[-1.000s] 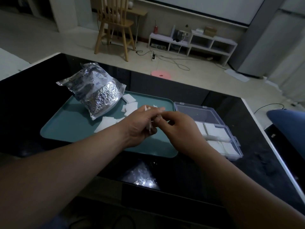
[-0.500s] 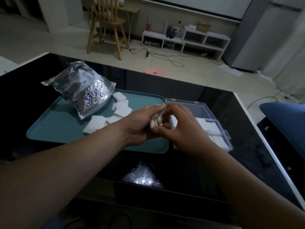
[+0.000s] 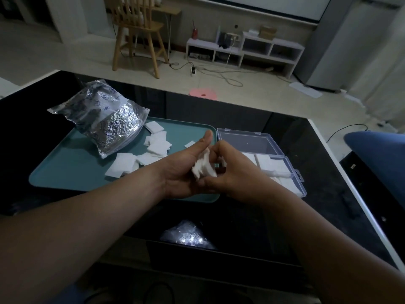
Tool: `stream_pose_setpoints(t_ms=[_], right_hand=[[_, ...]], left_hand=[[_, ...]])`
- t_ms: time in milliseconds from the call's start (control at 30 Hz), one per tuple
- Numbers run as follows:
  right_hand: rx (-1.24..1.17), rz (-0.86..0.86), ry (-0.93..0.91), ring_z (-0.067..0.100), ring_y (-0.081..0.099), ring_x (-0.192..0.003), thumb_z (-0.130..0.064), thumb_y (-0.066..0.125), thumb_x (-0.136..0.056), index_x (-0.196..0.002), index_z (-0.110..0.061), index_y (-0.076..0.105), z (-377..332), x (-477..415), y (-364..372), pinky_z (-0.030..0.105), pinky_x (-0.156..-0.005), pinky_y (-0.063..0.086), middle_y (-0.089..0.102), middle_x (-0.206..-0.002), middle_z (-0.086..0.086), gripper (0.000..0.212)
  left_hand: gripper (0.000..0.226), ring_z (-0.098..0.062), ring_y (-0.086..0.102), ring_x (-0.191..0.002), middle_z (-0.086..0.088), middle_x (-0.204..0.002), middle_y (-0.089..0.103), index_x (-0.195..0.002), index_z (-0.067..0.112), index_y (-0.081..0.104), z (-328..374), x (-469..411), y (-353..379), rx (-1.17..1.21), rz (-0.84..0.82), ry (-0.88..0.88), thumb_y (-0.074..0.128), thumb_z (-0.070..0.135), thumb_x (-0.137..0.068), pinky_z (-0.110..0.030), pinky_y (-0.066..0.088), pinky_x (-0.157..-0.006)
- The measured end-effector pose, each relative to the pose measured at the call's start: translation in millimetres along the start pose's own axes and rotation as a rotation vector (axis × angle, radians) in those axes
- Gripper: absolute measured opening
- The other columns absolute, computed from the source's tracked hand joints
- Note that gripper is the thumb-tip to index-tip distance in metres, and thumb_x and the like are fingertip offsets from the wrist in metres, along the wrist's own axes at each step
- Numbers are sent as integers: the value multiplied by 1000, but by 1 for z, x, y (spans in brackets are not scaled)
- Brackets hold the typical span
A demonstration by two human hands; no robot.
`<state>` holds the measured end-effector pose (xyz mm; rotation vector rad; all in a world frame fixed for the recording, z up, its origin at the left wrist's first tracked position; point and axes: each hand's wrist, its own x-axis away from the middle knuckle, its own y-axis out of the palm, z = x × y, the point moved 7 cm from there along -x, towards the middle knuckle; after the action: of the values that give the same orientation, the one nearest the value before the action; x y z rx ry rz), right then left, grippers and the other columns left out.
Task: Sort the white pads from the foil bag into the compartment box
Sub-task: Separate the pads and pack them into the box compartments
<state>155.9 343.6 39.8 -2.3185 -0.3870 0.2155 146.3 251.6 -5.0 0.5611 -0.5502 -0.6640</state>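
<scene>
Left grip (image 3: 182,172): closed on bunch of white pads (image 3: 202,166), thumb raised. Right grip (image 3: 232,175): closed on same bunch, fingers curled, pinching from the right. Bunch location: above near right corner of teal tray (image 3: 72,172), just beside compartment box (image 3: 299,179). Box: lid open, near compartments filled with stacked pads (image 3: 274,166). Loose pads (image 3: 153,147): scattered flat on tray, beside foil bag (image 3: 109,123). Foil bag: crumpled, lying at tray's far left corner. Tray and box: side by side on black bench (image 3: 317,205).
</scene>
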Motion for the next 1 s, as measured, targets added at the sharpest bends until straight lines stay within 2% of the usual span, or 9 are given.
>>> stream_pose_setpoints(t_ms=[133,200,300,367,467,600,700,800,1000], right_hand=[[-96,20,28,-11,65,-86,-28,92,-77,-109,-14,53,1,1,-9,11,-72,51,69,-99,-14,52],[-100,-8,36,-8,66,-83,-32,94,-74,-111,-13,52,-3,2,-5,10,-68,49,69,-97,-13,59],[-23,-18,35,8,66,-90,-41,92,-74,-110,-17,51,-6,0,5,26,-77,56,68,-102,-5,59],[8,20,20,10,64,-87,-35,88,-78,-106,-17,51,-7,-2,3,32,-75,57,66,-99,-4,50],[-70,61,-5,-2,56,-72,-21,85,-82,-100,-12,51,-8,-2,-2,17,-64,48,63,-88,-8,40],[-72,60,-22,-5,59,-79,-21,86,-83,-98,-20,55,-10,0,-2,11,-70,45,66,-92,-12,35],[-53,19,-18,-8,59,-81,-23,89,-79,-100,-23,53,-10,-2,3,9,-70,45,64,-96,-12,42],[-61,-28,-21,-7,60,-76,-15,89,-79,-100,-13,50,-10,-1,6,12,-67,48,63,-93,-7,44],[-58,-47,-38,-7,52,-64,-15,92,-77,-100,-8,47,-15,1,4,11,-61,44,59,-87,-4,51]], left_hand=[[53,-22,64,-106,-9,-121,65,-118,19,71,4,1,-9,4,56,61,44,61,-100,-41,53,-99],[53,-23,64,-110,-12,-126,62,-122,14,67,4,1,-7,11,43,63,45,58,-102,-33,56,-94],[52,-17,71,-87,-5,-97,71,-97,13,72,0,3,-3,27,26,26,46,58,-100,-27,60,-77],[52,-14,70,-78,-1,-89,71,-92,16,71,-1,4,-3,19,34,9,46,62,-98,-31,59,-78],[50,-13,66,-83,-1,-95,70,-93,21,76,0,8,-4,33,54,7,44,59,-100,-37,52,-94],[58,-6,64,-60,4,-71,69,-71,27,78,1,9,-2,50,51,15,38,55,-103,-25,56,-72],[52,-11,68,-64,-1,-81,70,-89,22,75,0,10,0,52,71,8,39,58,-102,-25,59,-62],[54,-15,71,-80,-5,-106,66,-112,18,66,-4,8,-2,34,52,1,40,63,-100,-27,59,-69],[59,-14,68,-66,-3,-87,68,-89,18,73,-7,9,2,22,22,-28,38,65,-100,-27,57,-66]])
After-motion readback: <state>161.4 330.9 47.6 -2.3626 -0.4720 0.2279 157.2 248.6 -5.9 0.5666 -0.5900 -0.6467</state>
